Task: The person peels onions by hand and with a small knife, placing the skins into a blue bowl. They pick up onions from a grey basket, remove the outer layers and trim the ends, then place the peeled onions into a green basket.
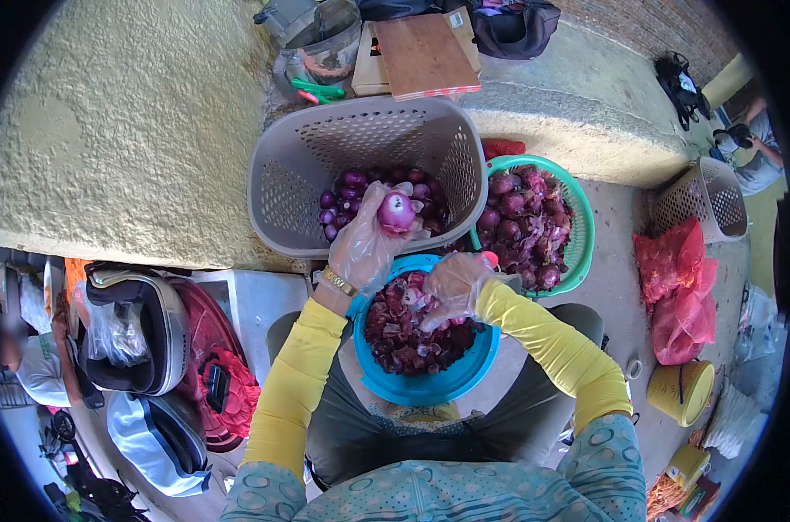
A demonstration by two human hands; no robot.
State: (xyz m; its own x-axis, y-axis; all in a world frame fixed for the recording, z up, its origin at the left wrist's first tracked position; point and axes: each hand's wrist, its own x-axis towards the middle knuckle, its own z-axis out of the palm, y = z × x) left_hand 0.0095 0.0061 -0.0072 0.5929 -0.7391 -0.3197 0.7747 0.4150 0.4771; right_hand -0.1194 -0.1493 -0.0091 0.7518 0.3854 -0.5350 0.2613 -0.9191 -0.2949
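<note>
Shirt [430, 496]: nearest the camera, your light-blue patterned cloth fills the bottom centre of the frame; your yellow sleeves [295, 383] reach up from it.
Left hand [358, 248]: clear-gloved, with your fingers cupped around a peeled onion [397, 215].
Onion's place: just above the middle of the frame, in front of the opening of the grey basket [277, 187].
Onion's direction: its pale end faces you, tipped slightly toward the top of the frame; the end-to-end axis runs roughly toward the camera, and the roundish outline shows no clearly longer side.
Onion's look: smooth, glossy, pinkish purple, with a white patch and small dark marks on it.
Right hand [454, 283]: gloved too, your fingers bent over the blue basin [430, 391]; a red tip [491, 259] shows beside it, but I cannot tell what you grip.
Basin's contents: dark red skins [408, 344], lower centre.
Green basket [586, 226]: right of centre, heaped with dark onions [512, 204].
</note>
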